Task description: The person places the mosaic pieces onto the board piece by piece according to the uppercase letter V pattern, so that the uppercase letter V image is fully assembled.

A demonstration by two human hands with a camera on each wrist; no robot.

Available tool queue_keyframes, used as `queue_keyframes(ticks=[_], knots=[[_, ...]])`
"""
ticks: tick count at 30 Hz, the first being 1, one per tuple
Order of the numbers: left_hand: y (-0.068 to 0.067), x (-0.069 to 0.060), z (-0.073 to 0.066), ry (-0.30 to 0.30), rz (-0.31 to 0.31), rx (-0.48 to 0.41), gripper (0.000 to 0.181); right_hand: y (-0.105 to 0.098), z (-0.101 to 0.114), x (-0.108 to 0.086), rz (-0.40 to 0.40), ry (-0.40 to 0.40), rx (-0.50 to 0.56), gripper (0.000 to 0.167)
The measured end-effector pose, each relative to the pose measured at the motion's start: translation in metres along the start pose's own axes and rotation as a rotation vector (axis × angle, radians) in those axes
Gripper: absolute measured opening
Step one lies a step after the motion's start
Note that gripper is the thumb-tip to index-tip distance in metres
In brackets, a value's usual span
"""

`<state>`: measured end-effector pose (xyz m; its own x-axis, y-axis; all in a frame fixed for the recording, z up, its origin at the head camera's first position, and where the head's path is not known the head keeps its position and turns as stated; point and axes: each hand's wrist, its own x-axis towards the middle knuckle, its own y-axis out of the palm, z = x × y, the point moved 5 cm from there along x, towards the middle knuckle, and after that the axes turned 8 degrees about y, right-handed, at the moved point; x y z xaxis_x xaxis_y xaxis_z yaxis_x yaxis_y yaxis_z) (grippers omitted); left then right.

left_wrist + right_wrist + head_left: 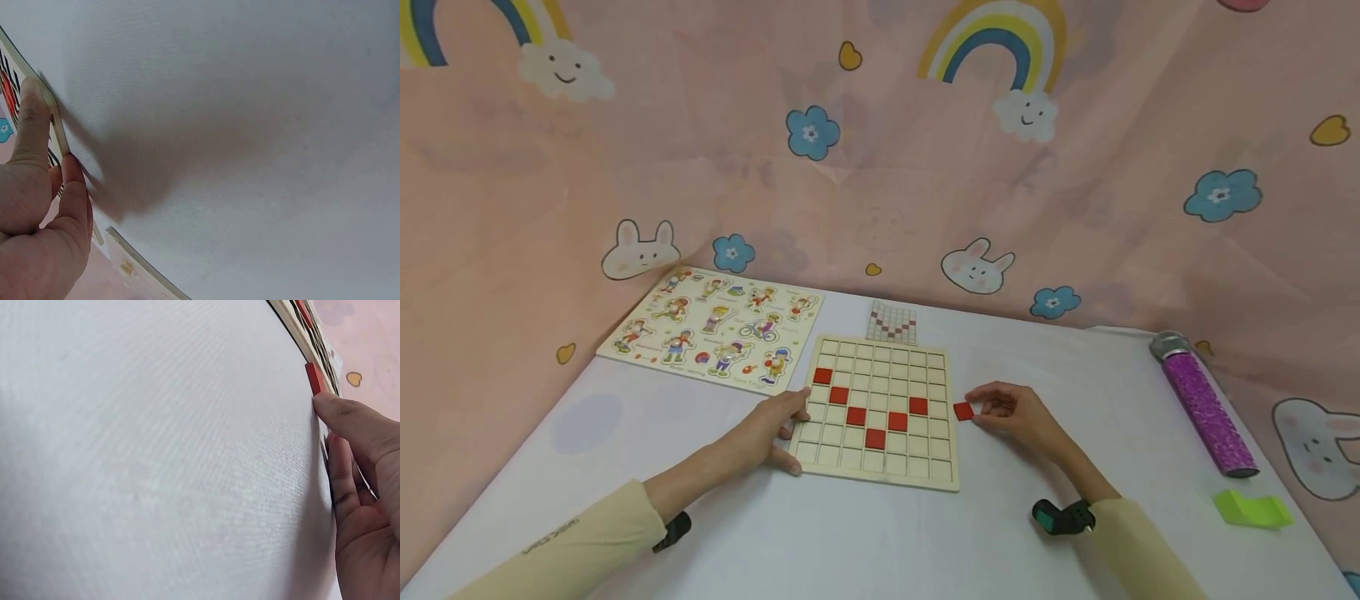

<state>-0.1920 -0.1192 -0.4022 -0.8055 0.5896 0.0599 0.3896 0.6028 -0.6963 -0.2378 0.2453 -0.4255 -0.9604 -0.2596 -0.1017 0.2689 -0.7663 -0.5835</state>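
Note:
A pale wooden grid board [880, 485] lies flat on the table, with several red square tiles [856, 416] in its cells forming a V-like line. My left hand [767, 429] rests at the board's left side, its thumb by the near left corner and its fingertips farther up the edge; the left wrist view shows the fingers [31, 119] fairly straight against that edge. Just off the board's right edge, my right hand [1018, 414] pinches a red square tile [963, 412] between thumb and fingertips. In the right wrist view this tile [314, 377] is seen edge-on beside the board.
A small card [892, 322] with a similar gridded V pattern is behind the board. To the back left lies a picture puzzle board [707, 333] of little figures. On the right are a glittery purple tube [1210, 408] and a bright green piece [1252, 509]. A printed pink cloth hangs behind.

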Motion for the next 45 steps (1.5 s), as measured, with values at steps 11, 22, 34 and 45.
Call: queue_keyframes(ticks=[11, 22, 34, 45], knots=[[0.002, -0.001, 0.0, -0.019, -0.01, -0.02, 0.108, -0.004, 0.002, -0.002, -0.023, 0.003, -0.02, 0.027], [0.001, -0.001, 0.001, -0.039, -0.018, -0.059, 0.109, -0.012, -0.003, -0.003, -0.028, 0.096, 0.075, 0.036], [0.0, -0.001, 0.001, -0.021, -0.012, -0.033, 0.107, -0.019, -0.002, 0.0, -0.099, 0.179, 0.062, 0.039], [0.0, -0.001, 0.001, -0.023, -0.008, -0.025, 0.108, -0.014, 0.005, 0.005, -0.102, 0.174, 0.054, 0.039]])
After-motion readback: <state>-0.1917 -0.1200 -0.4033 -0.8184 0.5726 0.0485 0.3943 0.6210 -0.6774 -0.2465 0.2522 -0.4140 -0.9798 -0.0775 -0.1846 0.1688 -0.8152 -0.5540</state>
